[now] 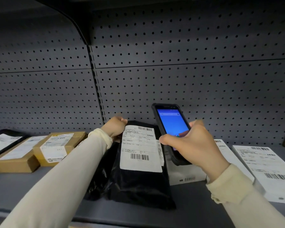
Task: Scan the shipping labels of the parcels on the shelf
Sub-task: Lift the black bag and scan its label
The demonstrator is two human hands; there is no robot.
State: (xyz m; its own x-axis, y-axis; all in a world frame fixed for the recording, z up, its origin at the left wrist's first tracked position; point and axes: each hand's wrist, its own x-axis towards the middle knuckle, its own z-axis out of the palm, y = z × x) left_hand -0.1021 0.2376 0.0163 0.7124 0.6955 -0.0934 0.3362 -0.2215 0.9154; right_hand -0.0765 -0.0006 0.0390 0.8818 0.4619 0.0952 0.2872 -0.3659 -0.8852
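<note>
Mid-scan, by the look of it: left hand (115,127) grips the top of the black parcel (138,178) at centre frame, right hand (187,142) holds the scanner (170,124) beside its label (139,148), neighbouring boxes' status unknowable.

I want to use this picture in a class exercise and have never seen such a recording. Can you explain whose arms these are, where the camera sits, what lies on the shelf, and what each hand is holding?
There is one picture, from a camera worn on a person's head, looking down at their own arms. No machine is involved. The left hand grips the top edge of a black plastic parcel, propping up its white shipping label. The right hand holds a handheld scanner with a lit blue screen just above that label. On the grey shelf also lie cardboard boxes on the left and white labelled boxes on the right.
</note>
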